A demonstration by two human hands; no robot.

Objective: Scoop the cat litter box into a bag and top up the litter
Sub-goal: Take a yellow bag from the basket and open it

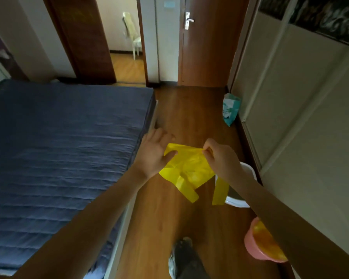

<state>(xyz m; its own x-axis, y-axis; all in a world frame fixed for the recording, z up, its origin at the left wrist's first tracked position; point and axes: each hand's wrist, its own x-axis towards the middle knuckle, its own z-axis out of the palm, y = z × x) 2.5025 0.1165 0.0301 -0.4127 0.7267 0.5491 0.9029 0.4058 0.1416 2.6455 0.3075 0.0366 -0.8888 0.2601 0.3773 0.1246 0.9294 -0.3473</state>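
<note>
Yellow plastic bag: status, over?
Left hand and right hand both pinching the yellow plastic bag, held in the air, not yet opened. White litter box partly hidden behind right arm. Nothing blocking.

A strip of bare wooden floor (pixel 189 113) is running open between the bed (pixel 58 137) along its left edge and the wardrobe doors (pixel 290 117) along its right edge. Both hands are holding a yellow bag (pixel 186 168) in the air over the middle of that strip. Against the right edge, a teal litter sack (pixel 231 109) is standing near the far end, a white litter box (pixel 248 172) is sitting nearer, and a pink bin (pixel 258 246) is crowding the near right. A shoe (pixel 181 256) is occupying the near edge. The far doorway (pixel 127 47) is standing open.
</note>
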